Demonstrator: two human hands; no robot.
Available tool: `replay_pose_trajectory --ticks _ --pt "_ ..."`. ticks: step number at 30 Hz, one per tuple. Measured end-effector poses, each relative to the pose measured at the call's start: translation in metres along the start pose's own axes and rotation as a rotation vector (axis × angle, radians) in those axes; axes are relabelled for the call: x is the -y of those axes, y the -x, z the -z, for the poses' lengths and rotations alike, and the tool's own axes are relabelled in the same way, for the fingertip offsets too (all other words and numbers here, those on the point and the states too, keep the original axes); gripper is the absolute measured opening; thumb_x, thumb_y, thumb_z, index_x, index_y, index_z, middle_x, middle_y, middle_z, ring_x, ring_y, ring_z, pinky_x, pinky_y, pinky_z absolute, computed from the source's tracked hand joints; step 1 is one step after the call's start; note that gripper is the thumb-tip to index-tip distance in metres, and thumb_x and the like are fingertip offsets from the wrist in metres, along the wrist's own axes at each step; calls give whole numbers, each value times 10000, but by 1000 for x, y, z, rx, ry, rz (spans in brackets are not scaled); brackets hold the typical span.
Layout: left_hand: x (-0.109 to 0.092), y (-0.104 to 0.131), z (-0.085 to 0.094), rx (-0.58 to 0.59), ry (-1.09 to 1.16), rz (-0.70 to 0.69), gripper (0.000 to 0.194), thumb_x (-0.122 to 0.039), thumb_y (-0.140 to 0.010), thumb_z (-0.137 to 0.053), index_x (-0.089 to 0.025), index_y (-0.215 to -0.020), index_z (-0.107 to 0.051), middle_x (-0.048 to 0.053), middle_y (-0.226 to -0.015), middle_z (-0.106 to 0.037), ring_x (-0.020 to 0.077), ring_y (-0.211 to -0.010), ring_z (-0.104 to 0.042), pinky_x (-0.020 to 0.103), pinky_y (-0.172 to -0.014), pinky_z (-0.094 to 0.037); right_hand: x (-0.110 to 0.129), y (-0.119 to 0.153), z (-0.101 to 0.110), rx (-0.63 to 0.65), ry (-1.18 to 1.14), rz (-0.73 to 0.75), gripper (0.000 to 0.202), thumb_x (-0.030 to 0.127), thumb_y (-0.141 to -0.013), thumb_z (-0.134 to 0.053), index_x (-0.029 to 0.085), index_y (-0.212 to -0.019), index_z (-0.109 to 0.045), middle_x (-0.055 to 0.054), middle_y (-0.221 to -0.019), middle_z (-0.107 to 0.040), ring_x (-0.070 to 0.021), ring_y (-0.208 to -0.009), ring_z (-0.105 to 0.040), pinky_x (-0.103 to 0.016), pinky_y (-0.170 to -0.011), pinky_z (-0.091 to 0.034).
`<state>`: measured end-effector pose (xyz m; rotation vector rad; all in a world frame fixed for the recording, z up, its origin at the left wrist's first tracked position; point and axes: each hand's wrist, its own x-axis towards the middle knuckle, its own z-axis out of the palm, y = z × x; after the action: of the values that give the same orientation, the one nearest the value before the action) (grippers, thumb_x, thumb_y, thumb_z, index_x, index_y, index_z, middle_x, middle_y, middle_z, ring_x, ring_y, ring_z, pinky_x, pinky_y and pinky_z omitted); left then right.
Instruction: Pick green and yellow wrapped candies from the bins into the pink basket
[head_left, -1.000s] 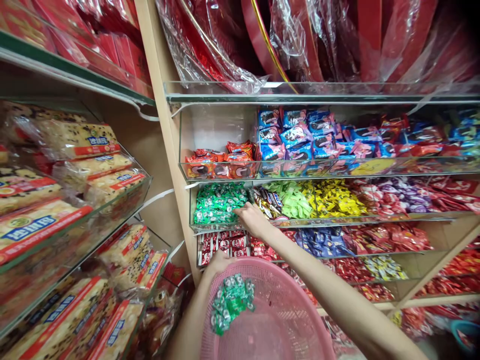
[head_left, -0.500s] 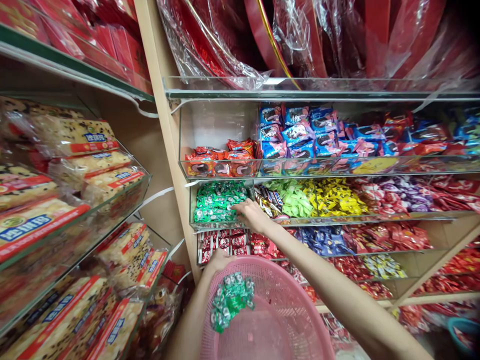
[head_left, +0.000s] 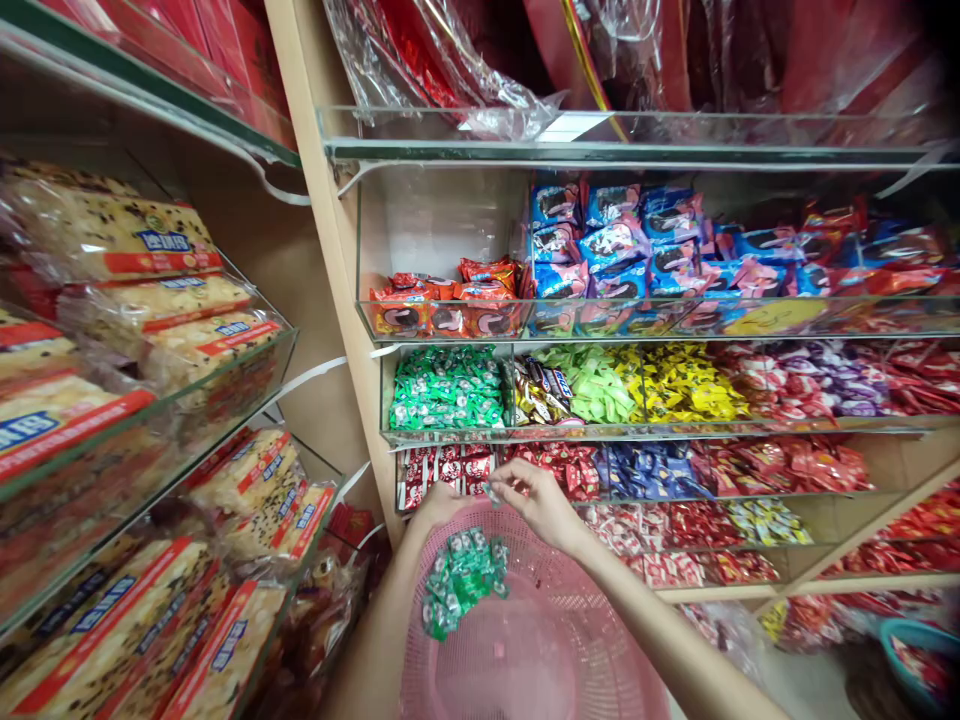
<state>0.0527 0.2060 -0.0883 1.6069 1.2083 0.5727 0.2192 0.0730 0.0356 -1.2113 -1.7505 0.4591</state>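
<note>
Step, judged: candy transfer into pink mesh basket (head_left: pixel 622 645) | Right hand (head_left: pixel 534 498): pinching wrapped candy (head_left: pixel 491 492) above basket's far rim | Left hand (head_left: pixel 441 508): curled on its far-left rim | Green-wrapped candies (head_left: pixel 465 582): inside, left | Next move, judged: calls for clearing rim before release

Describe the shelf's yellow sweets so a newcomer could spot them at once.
From the pink basket, look up to the shelf row just below the blue packets. The yellow sweets lie right of the pale green sweets and left of the red and pink ones. Their bright yellow wrappers set them apart.
</note>
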Motion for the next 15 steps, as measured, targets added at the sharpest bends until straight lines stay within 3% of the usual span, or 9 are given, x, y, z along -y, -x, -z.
replay_pose_trajectory --ticks 4,7,15 --pt "0 1 0 4 -166 -85 494 -568 -579 -633 -178 -426 -372 -53 -429 -267 59 -451 -218 262 -493 -113 -67 31 -28 112 20 -300 167 192 -793 -487 145 -692 -611 3 -622 -599 -116 -579 -525 -212 -563 -413" --pt "1 -1 1 11 -228 -101 463 -540 -622 -593 -183 -434 -366 -51 -445 -265 63 -454 -223 264 -494 -119 -95 39 -41 135 118 -402 186 142 -748 -475 147 -603 -591 16 -566 -581 -112 -556 -516 -199 -538 -389" --pt "4 -4 1 23 -227 -95 461 -547 -625 -577 -186 -440 -359 -51 -457 -250 66 -465 -218 263 -501 -126 -95 36 -59 119 276 -472 203 40 -655 -497 162 -688 -656 -31 -762 -698 -163 -730 -603 -227 -640 -394"
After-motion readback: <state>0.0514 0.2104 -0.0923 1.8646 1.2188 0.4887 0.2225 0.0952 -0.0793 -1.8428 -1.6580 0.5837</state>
